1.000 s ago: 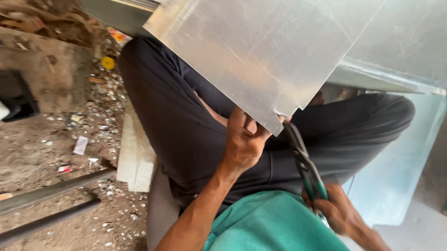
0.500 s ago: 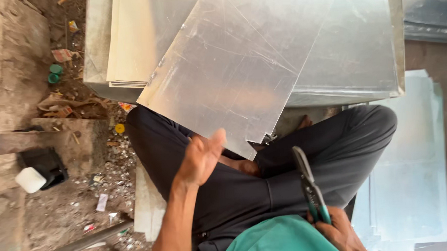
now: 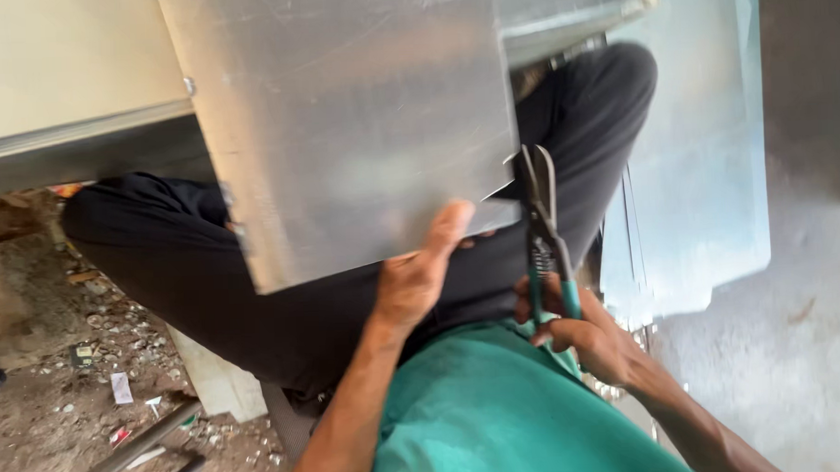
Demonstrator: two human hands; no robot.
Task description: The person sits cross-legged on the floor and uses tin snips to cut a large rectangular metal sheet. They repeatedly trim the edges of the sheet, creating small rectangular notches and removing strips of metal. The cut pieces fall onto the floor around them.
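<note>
A shiny metal sheet [image 3: 360,126] lies across my lap, over black trousers. My left hand [image 3: 419,273] grips its near edge, thumb on top of the metal. My right hand [image 3: 582,337] holds tin snips [image 3: 543,232] with green handles. The blades point away from me and meet the sheet's near right corner.
More metal sheets [image 3: 697,180] are stacked on the floor to the right. A cream panel [image 3: 60,62] with a metal rim sits at the upper left. Dirt ground with litter and grey bars [image 3: 130,455] lies at the lower left.
The view swung. My left hand, lifted off and open half a second ago, now grips the sheet's near edge again. The snips moved up to the sheet's corner.
</note>
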